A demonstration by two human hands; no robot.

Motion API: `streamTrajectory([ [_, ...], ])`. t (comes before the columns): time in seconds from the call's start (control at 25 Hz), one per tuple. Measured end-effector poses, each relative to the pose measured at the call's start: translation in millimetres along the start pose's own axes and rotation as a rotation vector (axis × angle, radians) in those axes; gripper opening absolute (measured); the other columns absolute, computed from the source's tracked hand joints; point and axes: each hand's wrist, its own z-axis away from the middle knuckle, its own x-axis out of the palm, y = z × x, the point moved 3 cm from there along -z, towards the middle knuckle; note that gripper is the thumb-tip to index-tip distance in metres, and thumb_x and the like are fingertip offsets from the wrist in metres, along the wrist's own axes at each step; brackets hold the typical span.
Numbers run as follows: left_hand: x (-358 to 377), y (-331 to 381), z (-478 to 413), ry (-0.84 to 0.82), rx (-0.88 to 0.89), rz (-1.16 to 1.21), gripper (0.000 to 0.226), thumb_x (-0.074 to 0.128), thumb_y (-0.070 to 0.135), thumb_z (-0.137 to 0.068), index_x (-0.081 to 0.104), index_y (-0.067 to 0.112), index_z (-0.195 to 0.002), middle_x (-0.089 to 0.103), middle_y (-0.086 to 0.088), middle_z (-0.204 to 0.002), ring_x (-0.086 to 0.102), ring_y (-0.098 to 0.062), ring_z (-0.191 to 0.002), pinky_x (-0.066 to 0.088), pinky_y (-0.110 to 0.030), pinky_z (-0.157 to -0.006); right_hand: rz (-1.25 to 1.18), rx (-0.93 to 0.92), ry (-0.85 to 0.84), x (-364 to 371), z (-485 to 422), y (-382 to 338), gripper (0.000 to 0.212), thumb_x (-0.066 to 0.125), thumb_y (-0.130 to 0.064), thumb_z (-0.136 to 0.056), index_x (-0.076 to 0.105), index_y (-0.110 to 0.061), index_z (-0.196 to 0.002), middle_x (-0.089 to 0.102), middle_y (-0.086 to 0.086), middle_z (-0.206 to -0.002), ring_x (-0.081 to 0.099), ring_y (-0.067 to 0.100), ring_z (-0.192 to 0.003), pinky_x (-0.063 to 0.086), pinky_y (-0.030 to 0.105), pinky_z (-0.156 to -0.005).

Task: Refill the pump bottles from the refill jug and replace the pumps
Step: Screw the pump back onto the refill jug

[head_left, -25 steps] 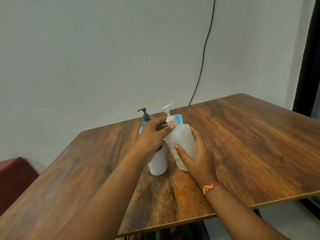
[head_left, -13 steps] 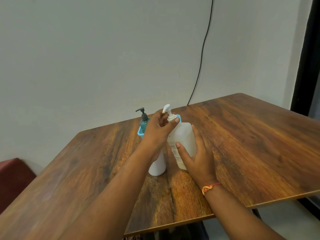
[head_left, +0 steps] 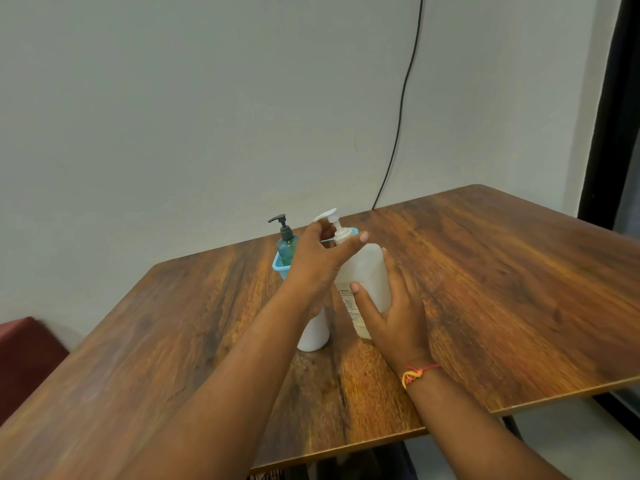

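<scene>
The only lettering in view is a white label (head_left: 347, 304) bearing lines of small dark print, on the side of a translucent plastic bottle (head_left: 372, 271). The print is too small and blurred to read. The right hand (head_left: 393, 318) grips the bottle, its thumb against the label's edge.

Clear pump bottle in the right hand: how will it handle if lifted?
Probably light: the bottle looks mostly empty. Thin-looking plastic may flex under the grip of the right hand. Tall with a pump on top, so likely tippy if pushed.
</scene>
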Motion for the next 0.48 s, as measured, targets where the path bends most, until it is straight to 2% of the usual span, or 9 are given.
streamTrajectory([
  [0.12,2.4,-5.4,-1.1,0.036,-0.044,0.080,0.059,0.086,0.019,-0.081,0.054,0.021,-0.131,0.077,-0.001,-0.113,0.073,-0.018,-0.106,0.059,-0.036,-0.091,0.002,0.008,0.014,-3.0,-0.5,0.8,0.075,0.053,-0.061,-0.092,0.036,-0.023,-0.154,0.054,0.000,-0.136,0.047,0.005,-0.115,0.050,0.029,-0.088],
  [0.28,-3.5,-5.6,-7.6,-0.175,-0.076,0.081,0.046,0.068,0.014,-0.097,0.050,0.018,-0.140,0.076,0.000,-0.120,0.072,-0.019,-0.112,0.057,-0.037,-0.095,-0.069,0.036,-0.003,-4.1,-2.1,0.1,0.071,0.050,-0.061,-0.093,0.041,-0.022,-0.152,0.057,-0.003,-0.135,0.055,0.003,-0.113,0.054,0.020,-0.087],
  [0.36,-3.8,-0.9,-10.7,-0.244,-0.069,0.064,0.038,0.062,0.012,-0.100,0.054,0.014,-0.137,0.075,-0.003,-0.124,0.069,-0.022,-0.117,0.056,-0.038,-0.099,-0.088,0.029,0.005,-3.3,-3.6,-0.4,0.070,0.049,-0.060,-0.093,0.043,-0.021,-0.151,0.058,-0.001,-0.134,0.057,0.005,-0.115,0.054,0.023,-0.091],
  [0.44,1.6,3.9,-9.4,-0.212,-0.074,0.047,0.034,0.069,0.018,-0.096,0.061,0.015,-0.129,0.075,-0.001,-0.123,0.069,-0.020,-0.117,0.055,-0.039,-0.102,-0.081,0.021,0.009,-3.0,-3.9,-0.2,0.072,0.050,-0.059,-0.094,0.042,-0.019,-0.152,0.057,0.000,-0.135,0.054,0.004,-0.117,0.050,0.018,-0.092],
  [0.48,5.2,5.3,-8.0,-0.168,-0.070,0.039,0.043,0.077,0.024,-0.090,0.061,0.017,-0.129,0.074,0.000,-0.121,0.069,-0.020,-0.115,0.055,-0.041,-0.103,-0.074,0.019,0.008,-3.2,-3.8,0.0,0.072,0.049,-0.060,-0.094,0.041,-0.019,-0.153,0.056,0.000,-0.135,0.052,0.002,-0.116,0.047,0.013,-0.090],
])
